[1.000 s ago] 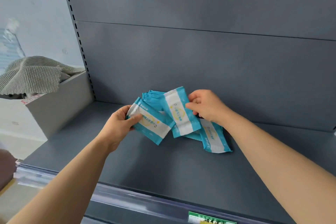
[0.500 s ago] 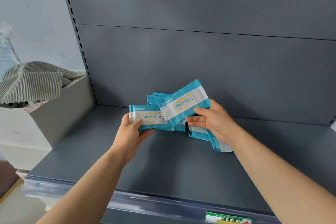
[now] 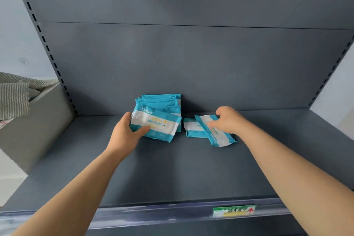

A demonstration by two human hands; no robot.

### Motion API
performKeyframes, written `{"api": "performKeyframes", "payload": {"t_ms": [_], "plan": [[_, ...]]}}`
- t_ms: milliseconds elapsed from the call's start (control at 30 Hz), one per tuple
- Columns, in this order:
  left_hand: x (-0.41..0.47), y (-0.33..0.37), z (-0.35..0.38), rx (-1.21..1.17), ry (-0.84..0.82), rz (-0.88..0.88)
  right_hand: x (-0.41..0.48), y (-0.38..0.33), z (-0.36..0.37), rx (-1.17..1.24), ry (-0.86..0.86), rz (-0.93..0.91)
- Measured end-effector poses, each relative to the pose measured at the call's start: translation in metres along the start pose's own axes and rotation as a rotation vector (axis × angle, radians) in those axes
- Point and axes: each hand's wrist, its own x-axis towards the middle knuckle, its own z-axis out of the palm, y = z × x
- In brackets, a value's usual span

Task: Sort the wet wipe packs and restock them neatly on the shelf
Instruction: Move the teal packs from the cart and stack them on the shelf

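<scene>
Blue and white wet wipe packs lie on a dark grey shelf [image 3: 172,174]. Several packs stand in a row [image 3: 162,101] against the back panel. My left hand [image 3: 127,133] grips the front pack [image 3: 159,124] of that row, thumb on its face, fingers round its left end. To the right, two loose packs [image 3: 203,130] lie flat and overlapping on the shelf. My right hand [image 3: 228,119] is over them, its curled fingers on the upper pack; my hand hides whether they pinch it.
A grey box [image 3: 34,126] with a striped cloth [image 3: 13,99] in it stands left of the shelf. A clear price rail with a green label [image 3: 233,211] runs along the shelf's front edge. Perforated uprights frame the back panel.
The pack my right hand held is now with the row at the back, held by my left hand. My right hand has moved right and down onto the loose packs.
</scene>
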Motion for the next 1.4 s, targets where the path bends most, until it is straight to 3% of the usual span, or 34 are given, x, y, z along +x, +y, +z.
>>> {"api": "performKeyframes", "payload": {"t_ms": [167,267,533,767,867,1000,1100,1200,1400], "plan": [[0.011,-0.007,0.01,0.268,0.096,-0.034,0.012,0.019,0.004,0.149,-0.05,0.068],[0.008,-0.007,0.014,0.325,0.154,-0.013,0.019,0.029,0.004,0.247,-0.195,0.048],[0.003,-0.012,0.014,0.141,0.047,0.004,-0.01,0.013,-0.019,0.821,-0.343,-0.126],[-0.007,-0.014,0.009,0.047,-0.113,-0.011,-0.023,-0.031,0.049,1.154,-0.266,0.01],[-0.011,-0.007,0.013,0.07,-0.127,-0.031,-0.026,-0.042,0.06,1.052,-0.295,-0.019],[0.001,-0.008,0.014,0.086,-0.081,-0.046,-0.019,-0.034,0.047,0.552,-0.112,-0.179],[0.007,-0.01,0.006,0.049,-0.068,-0.027,0.004,-0.01,0.027,0.354,0.024,-0.126],[0.007,-0.011,0.002,0.057,-0.079,-0.003,0.018,0.009,0.024,0.09,-0.045,-0.082],[0.006,-0.013,0.002,0.054,-0.091,-0.013,0.025,0.01,0.022,0.142,-0.165,-0.084]]}}
